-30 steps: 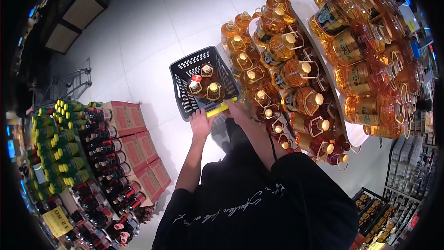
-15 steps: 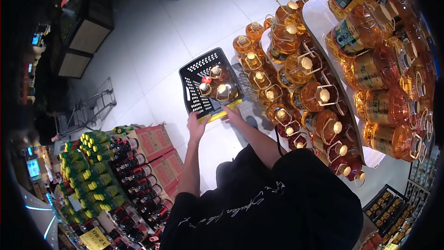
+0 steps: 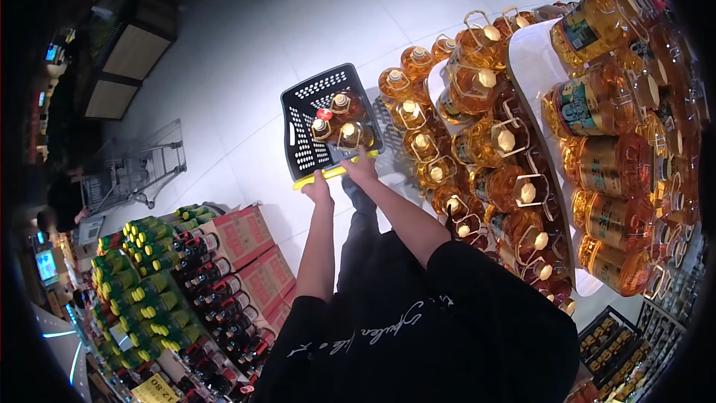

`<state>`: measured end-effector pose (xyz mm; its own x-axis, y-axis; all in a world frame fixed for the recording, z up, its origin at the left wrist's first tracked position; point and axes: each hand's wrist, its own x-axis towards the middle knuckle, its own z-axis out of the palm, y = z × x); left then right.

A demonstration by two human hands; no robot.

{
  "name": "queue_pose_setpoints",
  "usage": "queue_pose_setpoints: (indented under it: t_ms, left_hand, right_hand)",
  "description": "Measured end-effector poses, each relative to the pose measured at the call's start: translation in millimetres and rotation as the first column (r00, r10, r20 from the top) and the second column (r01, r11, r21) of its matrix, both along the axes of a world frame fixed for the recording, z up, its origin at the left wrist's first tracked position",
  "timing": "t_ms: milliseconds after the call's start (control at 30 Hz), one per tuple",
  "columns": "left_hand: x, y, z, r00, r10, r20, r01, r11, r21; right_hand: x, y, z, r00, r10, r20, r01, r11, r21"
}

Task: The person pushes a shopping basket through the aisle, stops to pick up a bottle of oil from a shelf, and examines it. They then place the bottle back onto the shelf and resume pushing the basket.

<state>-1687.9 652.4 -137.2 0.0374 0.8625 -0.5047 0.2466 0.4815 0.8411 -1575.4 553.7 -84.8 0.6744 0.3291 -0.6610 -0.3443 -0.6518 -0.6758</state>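
Note:
A black perforated basket hangs in front of me above the floor, with a yellow handle along its near edge. My left hand is wrapped round the left part of the handle. Toward its right end my right hand is closed on the same handle, close to the bottles. Inside the basket stand several oil bottles with pale caps, and a red round tag shows among them. The basket's floor is partly hidden by the bottles.
Large golden oil bottles crowd a white-edged display on the right. Green bottles with yellow caps, dark bottles and red-and-brown cartons are at the lower left. A metal cart stands farther left, a person's hand near it.
The basket and both hands sit slightly further left and up in view. My left hand has shifted along the handle, and a dark trouser leg now shows beneath my hands.

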Motion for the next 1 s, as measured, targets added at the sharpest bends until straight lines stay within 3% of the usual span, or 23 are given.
queue_pose_setpoints:
  t_ms: [67,100,133,167,233,267,367,433,567,700,833,1000]
  left_hand:
    - [15,13,-13,0.999,0.047,-0.027,-0.044,0.993,0.106]
    - [26,17,-12,0.997,0.071,-0.035,-0.064,0.985,0.159]
    - [34,20,-5,0.996,0.086,0.019,-0.088,0.982,0.17]
    - [38,30,-10,0.998,0.046,0.039,-0.052,0.982,0.184]
    - [57,38,14,0.994,0.064,-0.087,-0.047,0.982,0.182]
    - [65,49,13,0.998,0.047,-0.042,-0.037,0.976,0.215]
    - [80,77,-3,1.0,0.019,0.013,-0.021,0.969,0.245]
    - [96,91,17,0.999,0.014,-0.052,-0.005,0.984,0.176]
    - [120,124,-3,0.995,-0.073,-0.072,0.089,0.962,0.258]
    - [149,148,10,0.994,-0.107,-0.036,0.112,0.957,0.268]
    - [175,176,15,0.976,-0.185,-0.114,0.207,0.952,0.225]
    - [203,199,13,0.964,-0.226,-0.139,0.253,0.94,0.228]
  right_hand:
    - [13,11,0,0.925,0.166,0.342,-0.16,0.986,-0.047]
    - [19,17,2,0.832,0.247,0.498,-0.231,0.968,-0.094]
    - [22,25,-9,0.661,0.233,0.714,-0.248,0.965,-0.086]
    - [31,32,-20,0.752,0.32,0.576,-0.335,0.938,-0.084]
    - [54,54,-42,0.835,0.484,0.26,-0.495,0.868,-0.027]
    - [53,56,-48,0.785,0.386,0.484,-0.458,0.888,0.034]
    - [74,75,-30,0.888,0.371,0.272,-0.424,0.889,0.173]
    - [84,91,-28,0.892,0.346,0.29,-0.413,0.885,0.214]
    - [108,119,-38,0.892,0.31,0.33,-0.388,0.899,0.204]
    - [130,140,-38,0.858,0.305,0.413,-0.388,0.912,0.131]
    - [149,163,-45,0.838,0.251,0.485,-0.355,0.925,0.135]
    - [172,182,-51,0.872,0.192,0.45,-0.284,0.948,0.144]
